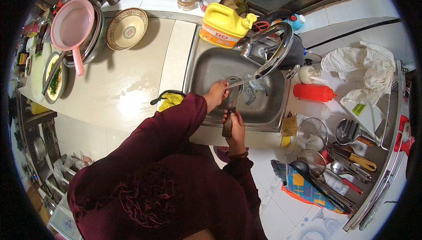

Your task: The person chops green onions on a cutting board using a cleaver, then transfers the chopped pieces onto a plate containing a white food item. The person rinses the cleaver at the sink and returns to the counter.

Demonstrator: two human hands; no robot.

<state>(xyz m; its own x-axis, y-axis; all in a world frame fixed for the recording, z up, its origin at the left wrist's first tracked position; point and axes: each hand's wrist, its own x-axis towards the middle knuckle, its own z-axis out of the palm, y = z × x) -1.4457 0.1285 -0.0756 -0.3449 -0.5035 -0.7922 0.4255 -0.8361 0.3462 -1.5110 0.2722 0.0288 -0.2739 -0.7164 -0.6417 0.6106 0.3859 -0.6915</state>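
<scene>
My right hand (236, 126) is closed around the dark handle of a kitchen knife (232, 99), probably a cleaver, whose broad blade points away over the sink. Beside the blade's far left part is my left hand (218, 92), fingers curled; whether it grips anything is hidden. A stream of water runs from the curved chrome faucet (280, 53) towards the left fingers and the blade. Below both hands lies the stainless steel sink basin (267, 111). A wet, clear plastic piece (255, 84) and a metal mesh-like strand (250, 97) lie on its bottom.
Behind the sink stands a yellow detergent jug (222, 25). A yellow cloth (171, 101) is at its left edge. To the right are a red squeeze bottle (313, 93), a sponge (289, 126), strainers and utensils. A patterned bowl (128, 30) and pink pan-shaped scoop (72, 25) are at left.
</scene>
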